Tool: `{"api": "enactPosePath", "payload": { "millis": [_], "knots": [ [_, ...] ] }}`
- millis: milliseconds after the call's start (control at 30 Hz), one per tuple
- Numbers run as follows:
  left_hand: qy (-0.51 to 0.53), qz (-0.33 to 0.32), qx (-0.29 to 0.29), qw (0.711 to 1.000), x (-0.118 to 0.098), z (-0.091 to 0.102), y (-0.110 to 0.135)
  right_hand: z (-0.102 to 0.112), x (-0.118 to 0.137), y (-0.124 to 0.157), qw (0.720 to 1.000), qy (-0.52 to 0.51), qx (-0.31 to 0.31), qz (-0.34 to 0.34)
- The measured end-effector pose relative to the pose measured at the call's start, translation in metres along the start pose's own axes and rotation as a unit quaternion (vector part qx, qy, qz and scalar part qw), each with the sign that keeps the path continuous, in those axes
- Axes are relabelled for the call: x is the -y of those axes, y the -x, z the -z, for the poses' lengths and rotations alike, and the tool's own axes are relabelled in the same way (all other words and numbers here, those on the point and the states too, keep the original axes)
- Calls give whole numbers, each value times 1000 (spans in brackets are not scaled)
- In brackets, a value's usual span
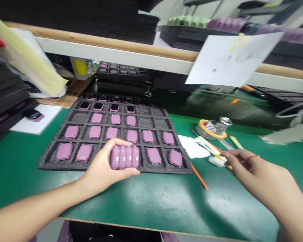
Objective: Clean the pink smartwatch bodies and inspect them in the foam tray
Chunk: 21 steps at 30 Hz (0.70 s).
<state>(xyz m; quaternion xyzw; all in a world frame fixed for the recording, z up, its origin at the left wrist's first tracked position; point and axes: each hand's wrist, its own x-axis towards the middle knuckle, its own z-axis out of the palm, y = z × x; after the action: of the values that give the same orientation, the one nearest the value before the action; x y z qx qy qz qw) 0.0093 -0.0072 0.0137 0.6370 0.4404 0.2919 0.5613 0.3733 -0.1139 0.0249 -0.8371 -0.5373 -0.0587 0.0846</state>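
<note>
My left hand [106,168] is wrapped round a stack of several purple watch cases [124,156], held on edge at the front of a black foam tray [47,158]. Purple watch cases [96,131] lie in most of the tray's pockets; the far rows hold cases with dark screens [98,106]. My right hand [244,164] rests at the right with fingers curled, its fingertips pinched at a thin yellow stick [223,158] beside a white cloth [194,147].
An orange stick [199,176] lies on the green mat [141,198]. A tape roll [210,129], a small glass jar [222,123] and pens sit at right. Black foam trays are stacked at left and behind. A paper sheet [229,60] hangs from the shelf.
</note>
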Motion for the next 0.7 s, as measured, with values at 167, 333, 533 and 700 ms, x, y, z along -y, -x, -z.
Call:
{"api": "enactPosePath", "payload": {
  "millis": [167, 333, 533, 700],
  "knots": [
    [-5, 28, 13, 1000, 1, 1, -3, 2, -20, 6, 998, 23, -42, 47],
    [-1, 37, 18, 999, 1, -1, -3, -21, -22, 6, 996, 5, -51, 75],
    [-39, 17, 11, 999, -4, -3, -2, 4, 27, -8, 991, -43, -70, 105],
    [-27, 16, 11, 999, -2, -2, -2, 20, 113, -1, 893, -272, -87, 346]
  ]
}}
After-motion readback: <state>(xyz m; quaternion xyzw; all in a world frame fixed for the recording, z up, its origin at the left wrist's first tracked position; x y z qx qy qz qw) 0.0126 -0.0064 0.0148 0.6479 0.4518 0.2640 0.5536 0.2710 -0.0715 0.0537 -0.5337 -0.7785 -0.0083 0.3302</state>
